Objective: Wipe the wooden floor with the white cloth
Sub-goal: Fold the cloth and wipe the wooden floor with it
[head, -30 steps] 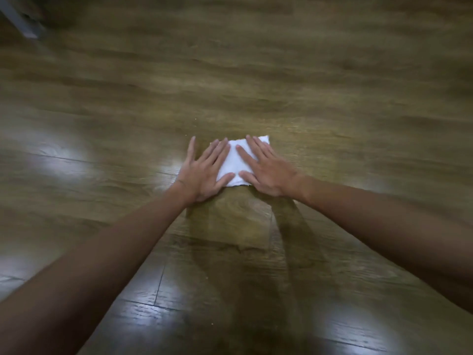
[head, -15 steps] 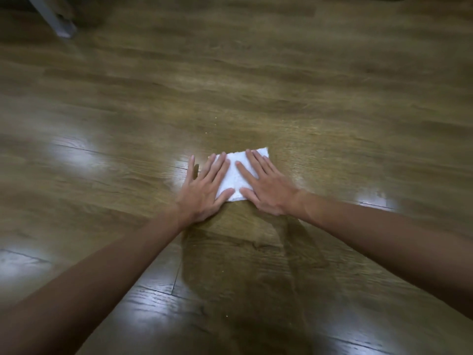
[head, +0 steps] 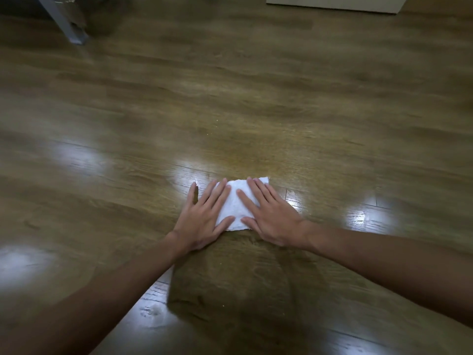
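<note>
Flat: white cloth [head: 236,204] on wooden floor [head: 256,111], long axis left-right; L hand [head: 202,221] + R hand [head: 272,221] fingers straight, pressing it.

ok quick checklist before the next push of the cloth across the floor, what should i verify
1. Left hand flat on the white cloth, fingers straight: ok.
2. Right hand flat on the cloth, fingers straight: ok.
3. Cloth lying flat on the wooden floor, not bunched: ok, though the hands hide much of it.
4. Path ahead free of objects: ok; the grey furniture leg and the pale cabinet base stand far off at the top edge.
5. Small pale specks ahead yet to be wiped: not ok, they lie in the path.
6. Cloth clean underneath: cannot tell.
</note>
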